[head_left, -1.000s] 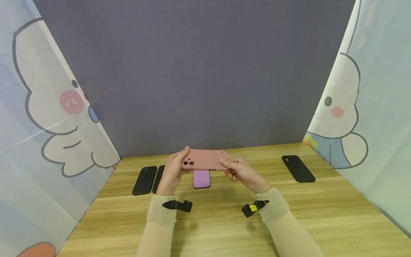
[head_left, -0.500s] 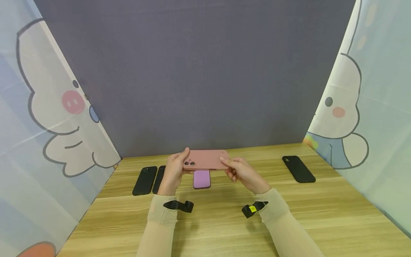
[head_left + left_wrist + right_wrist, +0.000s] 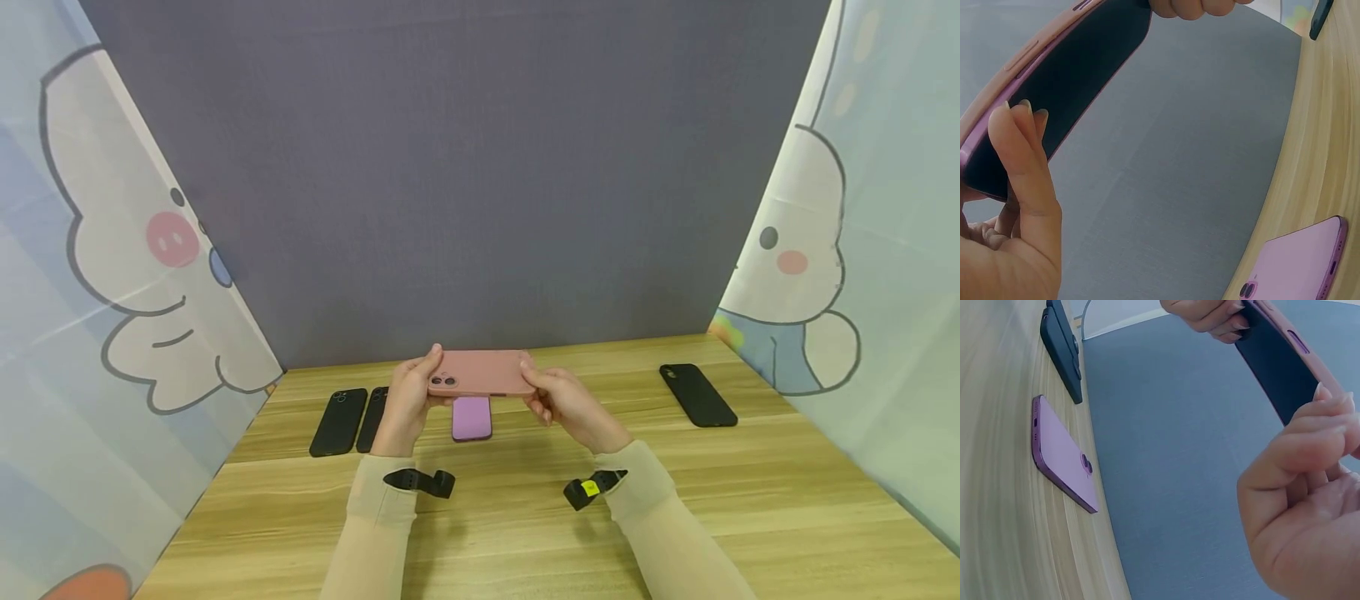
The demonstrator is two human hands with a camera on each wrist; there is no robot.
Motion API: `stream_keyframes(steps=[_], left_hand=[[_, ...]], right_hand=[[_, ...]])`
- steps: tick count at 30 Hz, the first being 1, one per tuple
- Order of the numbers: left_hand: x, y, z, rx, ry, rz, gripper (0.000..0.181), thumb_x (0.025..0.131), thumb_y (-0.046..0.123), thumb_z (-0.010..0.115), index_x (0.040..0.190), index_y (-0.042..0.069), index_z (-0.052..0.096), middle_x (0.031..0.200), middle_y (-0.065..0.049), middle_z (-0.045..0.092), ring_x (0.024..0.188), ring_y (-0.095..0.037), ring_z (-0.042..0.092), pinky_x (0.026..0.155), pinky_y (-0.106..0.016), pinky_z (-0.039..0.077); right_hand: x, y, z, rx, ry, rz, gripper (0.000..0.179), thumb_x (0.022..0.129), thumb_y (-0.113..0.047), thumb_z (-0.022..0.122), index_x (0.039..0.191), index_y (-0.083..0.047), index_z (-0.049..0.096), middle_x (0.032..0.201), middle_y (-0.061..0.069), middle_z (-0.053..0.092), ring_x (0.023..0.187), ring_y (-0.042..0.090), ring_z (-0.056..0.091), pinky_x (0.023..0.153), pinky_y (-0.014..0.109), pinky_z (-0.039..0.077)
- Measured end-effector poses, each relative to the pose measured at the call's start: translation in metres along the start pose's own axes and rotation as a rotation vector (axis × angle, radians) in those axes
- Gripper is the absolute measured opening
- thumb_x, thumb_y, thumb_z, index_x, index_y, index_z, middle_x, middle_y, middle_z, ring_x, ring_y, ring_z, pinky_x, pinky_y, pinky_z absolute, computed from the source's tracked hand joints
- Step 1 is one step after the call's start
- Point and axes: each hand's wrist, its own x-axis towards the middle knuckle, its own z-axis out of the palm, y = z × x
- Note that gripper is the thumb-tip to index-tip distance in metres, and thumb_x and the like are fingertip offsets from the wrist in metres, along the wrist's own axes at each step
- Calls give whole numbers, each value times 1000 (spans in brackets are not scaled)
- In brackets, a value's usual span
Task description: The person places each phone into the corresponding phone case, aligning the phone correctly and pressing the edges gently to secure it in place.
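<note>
Both hands hold up a phone in a pink phone case (image 3: 480,372), lying sideways above the table with its back toward the head camera. My left hand (image 3: 403,406) grips the camera end, thumb on the upper edge and fingers underneath. At the opposite end my right hand (image 3: 577,406) pinches the corner, its thumb on the back and fingers curled below. The left wrist view shows the dark phone screen (image 3: 1079,87) facing down, and the phone's purple edge (image 3: 985,134) standing out of the pink case near my left fingers (image 3: 1025,169).
Under the held phone, a purple phone (image 3: 472,419) lies on the wooden table (image 3: 517,517). Two black phone cases (image 3: 338,422) (image 3: 372,419) lie to the left, one partly behind my left hand. Another black case (image 3: 698,395) lies at the right. A grey panel (image 3: 480,183) stands behind.
My right thumb has shifted up toward the far corner of the pink case. The held phone has moved very slightly right; the things on the table have stayed put.
</note>
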Motion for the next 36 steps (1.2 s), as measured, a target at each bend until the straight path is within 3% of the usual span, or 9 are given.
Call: stream_keyframes(steps=[5,10,14,18,23,27,33,36], left_hand=[[1,-3,3,-13,0,-26,50,106,42,54,112,-7,65,72,-6,69,52,-11,63,53,-25,53],[0,-2,3,65,-13,-25,52,105,46,54,114,-3,67,70,-6,70,52,-11,62,55,-25,54],[-2,-2,3,133,-3,-21,50,102,52,56,91,5,69,56,-1,59,44,-9,48,46,-24,42],[-3,-3,3,167,-3,-12,55,100,55,59,66,12,59,46,2,41,37,-8,30,39,-24,24],[-4,-4,2,167,-36,-21,61,98,57,60,55,15,48,42,4,33,35,-8,21,36,-23,19],[-4,-5,1,168,-62,-18,62,97,59,61,55,15,47,42,5,31,35,-8,19,37,-23,19],[-3,-3,1,170,-79,25,53,99,56,59,74,10,72,41,5,29,35,-8,18,37,-24,19],[-2,-3,1,143,-93,34,52,99,54,59,79,9,75,41,5,30,35,-8,18,36,-24,19]], right_hand=[[-2,-3,0,10,24,7,45,107,-41,50,72,-13,57,61,-3,47,52,8,39,53,24,35],[-2,-4,-1,-5,42,1,45,108,-41,49,74,-12,56,63,-3,46,53,9,38,55,25,33],[-1,-5,-3,20,70,-3,46,108,-40,49,71,-13,56,61,-4,46,52,8,38,52,23,34],[-1,-5,-5,42,92,1,47,108,-39,49,70,-13,55,60,-4,47,51,6,38,50,21,35],[-1,-5,-7,40,102,12,47,108,-40,49,69,-14,56,60,-4,48,51,7,39,52,22,35],[-1,-4,-9,43,102,15,47,108,-40,50,69,-14,56,60,-4,47,52,7,39,53,23,35],[-1,-4,-9,55,97,15,47,108,-39,49,70,-13,58,60,-4,47,51,8,38,53,23,34],[-1,-4,-9,55,89,9,46,108,-39,49,71,-14,58,60,-4,47,51,7,38,52,22,35]])
